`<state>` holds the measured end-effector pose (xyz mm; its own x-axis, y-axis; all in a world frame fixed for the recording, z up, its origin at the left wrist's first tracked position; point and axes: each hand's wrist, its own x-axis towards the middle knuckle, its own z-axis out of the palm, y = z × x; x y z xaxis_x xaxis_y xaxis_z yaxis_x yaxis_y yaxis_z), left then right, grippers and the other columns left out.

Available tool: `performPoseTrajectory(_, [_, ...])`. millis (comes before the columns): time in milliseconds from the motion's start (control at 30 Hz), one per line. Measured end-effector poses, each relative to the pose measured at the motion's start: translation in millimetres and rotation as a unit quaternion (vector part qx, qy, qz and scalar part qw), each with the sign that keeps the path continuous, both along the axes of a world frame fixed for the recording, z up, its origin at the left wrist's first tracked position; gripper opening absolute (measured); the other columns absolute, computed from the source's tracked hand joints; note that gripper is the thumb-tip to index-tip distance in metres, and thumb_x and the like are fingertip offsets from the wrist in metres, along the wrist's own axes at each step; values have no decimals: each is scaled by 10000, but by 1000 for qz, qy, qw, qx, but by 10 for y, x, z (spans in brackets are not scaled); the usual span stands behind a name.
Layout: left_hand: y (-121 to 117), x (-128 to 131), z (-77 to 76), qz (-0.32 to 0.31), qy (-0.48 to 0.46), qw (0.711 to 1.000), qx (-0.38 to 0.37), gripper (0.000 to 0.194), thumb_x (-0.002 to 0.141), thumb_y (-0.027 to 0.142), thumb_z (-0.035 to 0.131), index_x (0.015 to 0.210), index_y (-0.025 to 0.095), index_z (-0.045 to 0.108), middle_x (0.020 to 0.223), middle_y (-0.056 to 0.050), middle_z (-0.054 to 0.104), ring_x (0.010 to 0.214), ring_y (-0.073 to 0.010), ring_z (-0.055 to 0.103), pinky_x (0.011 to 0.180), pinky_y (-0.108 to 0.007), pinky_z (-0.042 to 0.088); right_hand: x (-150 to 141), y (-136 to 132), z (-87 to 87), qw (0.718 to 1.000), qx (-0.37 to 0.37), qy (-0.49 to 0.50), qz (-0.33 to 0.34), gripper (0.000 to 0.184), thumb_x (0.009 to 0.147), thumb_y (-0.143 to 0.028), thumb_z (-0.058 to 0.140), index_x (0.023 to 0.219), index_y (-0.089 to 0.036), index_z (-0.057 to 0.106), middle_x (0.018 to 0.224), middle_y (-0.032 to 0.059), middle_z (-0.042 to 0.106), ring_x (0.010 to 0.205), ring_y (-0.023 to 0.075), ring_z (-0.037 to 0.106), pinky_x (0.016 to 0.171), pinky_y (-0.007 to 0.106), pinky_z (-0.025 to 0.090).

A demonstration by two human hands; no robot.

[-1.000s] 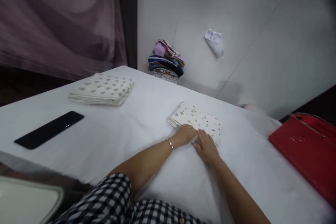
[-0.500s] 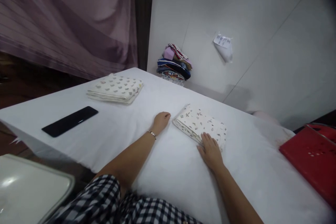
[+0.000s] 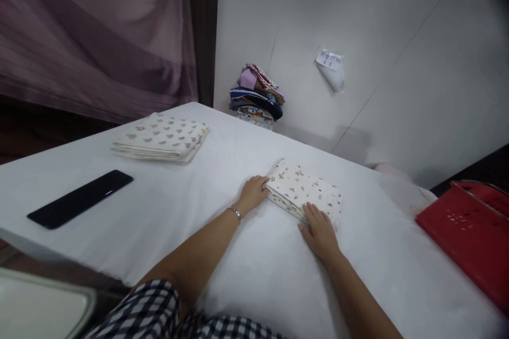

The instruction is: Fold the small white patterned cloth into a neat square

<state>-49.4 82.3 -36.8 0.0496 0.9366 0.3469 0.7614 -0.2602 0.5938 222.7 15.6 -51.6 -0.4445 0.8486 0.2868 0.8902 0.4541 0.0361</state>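
A folded white cloth (image 3: 304, 185) with small leaf and dot prints lies on the white-covered table. My left hand (image 3: 253, 194), a metal bracelet at its wrist, is closed at the cloth's left corner; its fingertips are partly hidden there. Flat on the near right edge of the same cloth rests my right hand (image 3: 319, 230), fingers stretched out. Further left lies a second folded cloth (image 3: 163, 136), white with grey prints, and neither hand touches it.
A black phone-like slab (image 3: 81, 198) lies on the table (image 3: 222, 148) at left. Stacked folded fabrics (image 3: 258, 96) stand beyond the far edge by the wall. A red basket (image 3: 465, 238) is at right, and a pale-topped stool-like object (image 3: 40, 304) at lower left.
My left hand has moved right, from beside the printed cloth to its left corner. My right hand stays on the cloth. The view has shifted slightly.
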Motion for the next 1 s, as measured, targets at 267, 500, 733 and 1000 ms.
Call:
performPoseTrajectory(267, [-21, 24, 74, 24, -7, 999, 21, 238, 838, 245, 442, 980, 228, 632, 902, -19, 669, 848, -182, 560, 742, -305, 394, -14, -16, 27, 1000, 0, 2, 3, 537, 896, -355, 406, 1401, -195, 321, 1423, 96, 385, 1323, 250, 322, 1050, 449, 289])
performPoseTrajectory(500, [3, 3, 86, 66, -11, 996, -60, 247, 795, 215, 469, 959, 245, 651, 869, -1, 692, 798, -174, 591, 688, -285, 386, -27, -18, 28, 1000, -15, -4, 3, 513, 909, -349, 387, 1390, -177, 339, 1441, 92, 355, 1336, 238, 297, 1065, 440, 275])
performPoseTrajectory(733, [-23, -4, 111, 78, 26, 995, -52, 244, 798, 195, 462, 1015, 196, 574, 831, -38, 671, 820, -205, 598, 750, -325, 398, -31, -30, 59, 1000, -23, 1, 3, 510, 907, -323, 391, 1397, -194, 334, 1447, 89, 345, 1339, 241, 291, 1070, 445, 268])
performPoseTrajectory(1000, [-143, 203, 197, -36, 79, 990, 106, 416, 769, 75, 402, 1136, 198, 554, 1290, -71, 525, 1230, -210, 421, 1025, -394, 307, -78, -7, 107, 998, -59, 15, -13, 545, 880, -315, 436, 1404, -212, 330, 1461, 78, 318, 1345, 241, 275, 1084, 449, 236])
